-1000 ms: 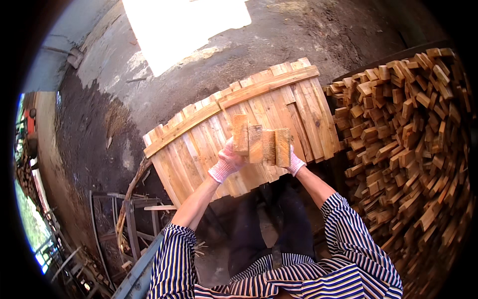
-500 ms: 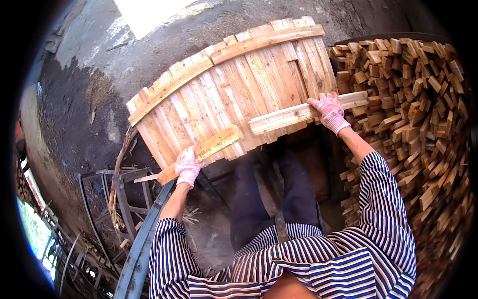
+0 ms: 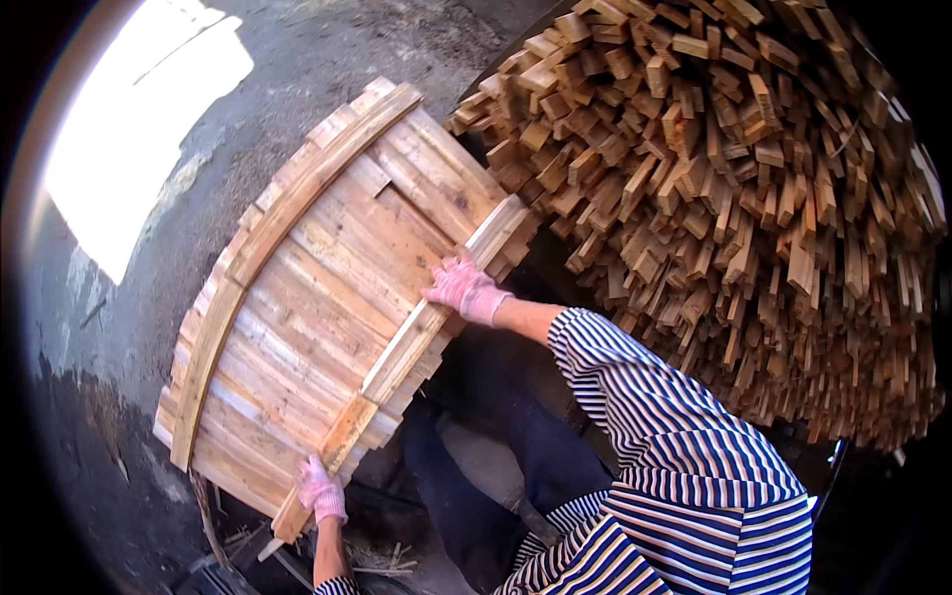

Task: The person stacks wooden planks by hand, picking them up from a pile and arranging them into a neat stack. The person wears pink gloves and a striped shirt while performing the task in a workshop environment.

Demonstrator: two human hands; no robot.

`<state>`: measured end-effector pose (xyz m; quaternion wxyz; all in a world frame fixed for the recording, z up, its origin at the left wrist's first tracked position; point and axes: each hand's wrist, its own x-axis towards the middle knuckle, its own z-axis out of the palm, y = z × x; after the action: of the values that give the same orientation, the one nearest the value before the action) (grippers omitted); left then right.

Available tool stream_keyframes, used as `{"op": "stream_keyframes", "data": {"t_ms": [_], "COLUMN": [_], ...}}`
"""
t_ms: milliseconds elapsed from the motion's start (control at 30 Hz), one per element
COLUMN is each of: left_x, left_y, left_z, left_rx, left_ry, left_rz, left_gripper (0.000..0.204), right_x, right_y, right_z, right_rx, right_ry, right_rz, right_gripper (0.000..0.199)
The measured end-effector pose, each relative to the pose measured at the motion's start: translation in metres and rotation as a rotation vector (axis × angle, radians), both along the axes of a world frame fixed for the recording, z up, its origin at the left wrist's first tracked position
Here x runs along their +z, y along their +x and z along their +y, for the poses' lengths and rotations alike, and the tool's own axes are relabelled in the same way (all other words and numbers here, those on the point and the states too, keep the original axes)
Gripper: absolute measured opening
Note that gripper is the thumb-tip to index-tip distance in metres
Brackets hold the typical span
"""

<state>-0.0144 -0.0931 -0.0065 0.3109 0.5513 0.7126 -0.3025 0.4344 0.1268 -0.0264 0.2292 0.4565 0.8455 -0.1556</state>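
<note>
A panel of wooden planks (image 3: 297,337) laid side by side is in front of me. Along its near side, two wooden strips lie end to end across the planks: a yellowish one (image 3: 347,428) at the lower left and a paler one (image 3: 400,345) further right. My left hand (image 3: 320,490), in a pink-and-white glove, is closed around the yellowish strip near its outer end. Gloved likewise, my right hand (image 3: 466,289) grips the paler strip around its middle, fingers over its far edge. Another batten (image 3: 234,273), made of two pieces, crosses the panel's far side.
A large stack of short wooden slats (image 3: 694,188) rises at the right, close to the panel's right end. Dark, stained concrete floor (image 3: 109,397) extends at left, with a bright sunlit patch (image 3: 139,119). Thin wood scraps (image 3: 397,563) lie below the panel.
The view has turned, so the panel slants more. The two near strips, apart before, now meet end to end. The paler one no longer juts past the panel, and my right hand sits nearer its middle.
</note>
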Motion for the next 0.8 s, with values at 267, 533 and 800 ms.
{"op": "stream_keyframes", "data": {"t_ms": [267,533,800], "left_x": [-0.026,0.022,0.177], "left_y": [-0.007,0.092,0.226], "left_z": [-0.011,0.117,0.19], "left_rx": [-0.014,-0.057,-0.225], "left_ry": [0.084,0.208,0.102], "left_rz": [0.002,-0.15,-0.739], "left_gripper": [0.059,0.061,0.067], "right_x": [0.007,0.14,0.361], "right_y": [0.016,-0.051,0.024], "right_z": [0.012,-0.002,-0.112], "right_rx": [0.005,-0.215,-1.002], "right_ry": [0.09,-0.203,0.155], "right_rz": [0.163,0.045,0.57], "right_gripper": [0.023,0.098,0.098]}}
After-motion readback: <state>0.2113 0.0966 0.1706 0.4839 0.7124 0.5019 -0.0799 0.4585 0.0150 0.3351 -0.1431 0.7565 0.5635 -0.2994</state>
